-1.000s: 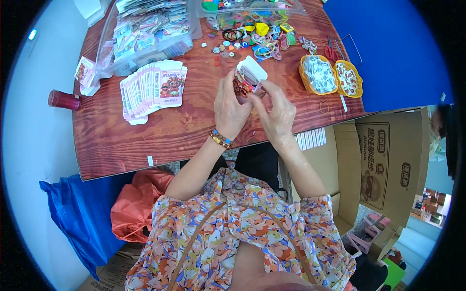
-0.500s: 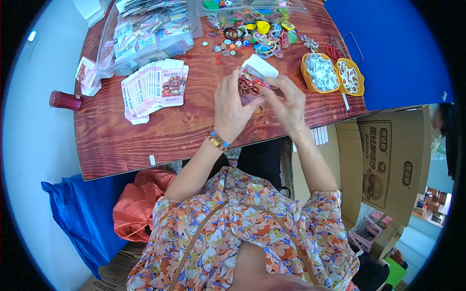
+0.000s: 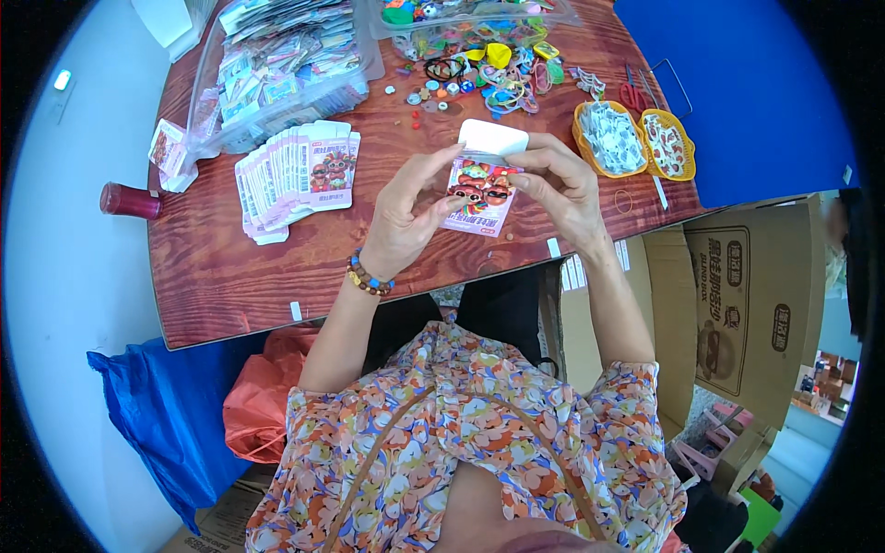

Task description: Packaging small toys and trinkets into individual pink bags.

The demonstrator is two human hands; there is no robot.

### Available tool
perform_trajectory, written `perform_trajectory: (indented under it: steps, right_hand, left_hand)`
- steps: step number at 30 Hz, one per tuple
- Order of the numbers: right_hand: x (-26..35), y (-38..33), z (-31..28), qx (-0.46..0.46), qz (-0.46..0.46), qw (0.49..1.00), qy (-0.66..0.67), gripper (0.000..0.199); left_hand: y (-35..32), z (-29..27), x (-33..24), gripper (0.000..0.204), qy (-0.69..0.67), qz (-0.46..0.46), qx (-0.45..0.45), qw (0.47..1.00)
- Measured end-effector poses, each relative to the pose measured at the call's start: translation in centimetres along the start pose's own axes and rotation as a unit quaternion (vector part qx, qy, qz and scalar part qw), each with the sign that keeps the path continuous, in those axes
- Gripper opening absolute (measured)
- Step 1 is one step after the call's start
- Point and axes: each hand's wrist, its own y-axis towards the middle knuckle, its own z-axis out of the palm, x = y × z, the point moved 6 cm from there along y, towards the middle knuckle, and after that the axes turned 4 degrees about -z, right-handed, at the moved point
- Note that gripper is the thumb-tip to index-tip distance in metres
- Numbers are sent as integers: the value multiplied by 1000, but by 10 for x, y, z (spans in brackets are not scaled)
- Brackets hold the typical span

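A small pink printed box (image 3: pixel 478 219) with cartoon figures is held between my two hands above the table's front part. Its white end flap (image 3: pixel 493 137) stands raised at the far side. My left hand (image 3: pixel 412 207) pinches the box's left side, thumb on the printed face. On the right side, my right hand (image 3: pixel 559 189) grips it with thumb in front and fingers behind near the opening. Whether anything lies inside the box cannot be seen. Left of my hands, a fanned stack of similar flat pink boxes (image 3: pixel 295 175) lies on the wood.
A clear bin of packets (image 3: pixel 358 92) stands far left, beside a bin of small toys (image 3: pixel 461 37). Loose trinkets (image 3: pixel 502 88) spread before it. To the right are yellow baskets (image 3: pixel 579 147) and red scissors (image 3: pixel 632 96); at left, a dark red jar (image 3: pixel 129 200). An open carton (image 3: pixel 756 267) stands lower right.
The box has turned to lie squarer, printed face toward me and flap away. My left hand has shifted left to its side edge; my right hand has moved to its upper right edge.
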Motion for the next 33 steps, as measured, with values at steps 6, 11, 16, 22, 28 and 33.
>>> perform_trajectory:
  steps: [6, 11, 16, 22, 28, 33]
  right_hand:
    - [5, 4, 1, 31, 9, 999, -23, 16]
    - [12, 13, 13, 106, -11, 986, -129, 21]
    - [12, 7, 18, 45, 77, 996, -9, 20]
    - [0, 10, 17, 39, 117, 992, 24, 18]
    - [-7, 6, 10, 82, 190, 978, 29, 21]
    - [-6, 2, 8, 64, 192, 979, -9, 19]
  left_hand:
    - [0, 3, 7, 46, -83, -72, 55, 992]
    - [-6, -1, 21, 40, -84, -102, 21, 991]
    - [-9, 0, 7, 39, -19, -108, -3, 994]
    - [-14, 2, 9, 39, -35, -127, 10, 991]
    - [-12, 4, 13, 43, 14, -119, 25, 992]
    - [-13, 7, 10, 46, 19, -122, 29, 992]
